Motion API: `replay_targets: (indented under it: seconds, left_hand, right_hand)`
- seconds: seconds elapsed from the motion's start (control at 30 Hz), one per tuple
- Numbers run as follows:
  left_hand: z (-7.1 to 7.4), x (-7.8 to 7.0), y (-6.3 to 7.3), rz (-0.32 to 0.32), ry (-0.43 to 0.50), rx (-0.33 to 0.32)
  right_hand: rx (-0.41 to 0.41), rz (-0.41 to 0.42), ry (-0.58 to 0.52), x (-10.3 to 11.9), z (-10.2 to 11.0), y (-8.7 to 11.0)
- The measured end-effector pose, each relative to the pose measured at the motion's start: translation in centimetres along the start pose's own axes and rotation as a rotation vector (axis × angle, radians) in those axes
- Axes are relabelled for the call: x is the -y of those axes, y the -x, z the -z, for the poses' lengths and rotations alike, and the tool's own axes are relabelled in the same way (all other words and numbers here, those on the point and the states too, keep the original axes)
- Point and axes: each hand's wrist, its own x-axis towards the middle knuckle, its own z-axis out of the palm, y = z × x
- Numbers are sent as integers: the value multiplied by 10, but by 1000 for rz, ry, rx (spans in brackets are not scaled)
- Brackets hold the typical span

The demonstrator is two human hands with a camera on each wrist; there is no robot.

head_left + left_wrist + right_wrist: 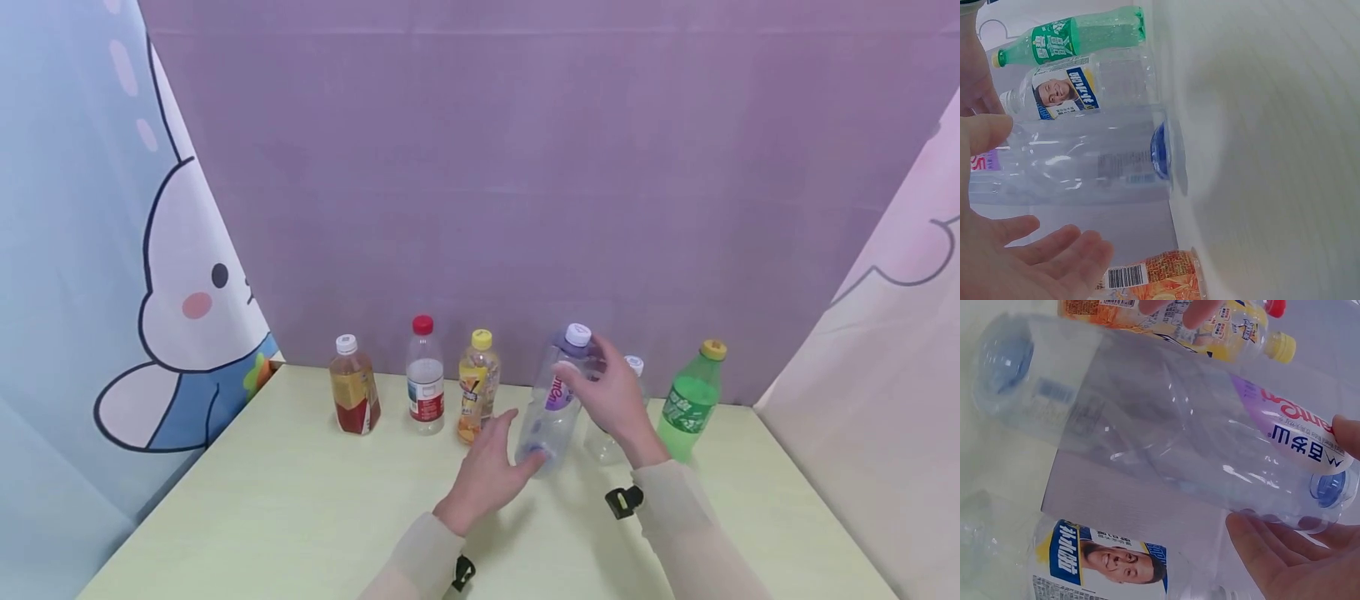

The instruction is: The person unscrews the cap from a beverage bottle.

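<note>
A large clear plastic bottle (551, 417) with a white cap and a purple-pink label leans slightly in the middle of the row. My right hand (611, 396) grips its upper part, thumb on the label side and fingers on the opposite side. Around its lower part, my left hand (491, 471) is spread with fingers apart; a gap shows between those fingers and the bottle in the left wrist view. The bottle's blue-tinted base (1160, 152) is at the tabletop; whether it touches is hard to tell.
Left of it stand a yellow-capped bottle (478, 387), a red-capped clear bottle (425, 379) and a white-capped brown-red bottle (355, 392). To the right are a clear bottle with a face label (1063, 94), partly hidden in the head view, and a green bottle (688, 404).
</note>
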Motion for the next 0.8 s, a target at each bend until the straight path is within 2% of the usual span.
replay_targets:
  seconds: [0.3, 0.57, 0.8]
  left_hand:
    - [-3, -3, 1, 8, -16, -11]
    - [1, 0, 4, -24, -51, -22]
    - [6, 2, 7, -40, -72, -14]
  right_hand:
    - [-20, -83, -21, 3, 7, 12]
    - [-66, -105, -19, 5, 11, 22]
    - [-109, -173, -28, 6, 11, 31]
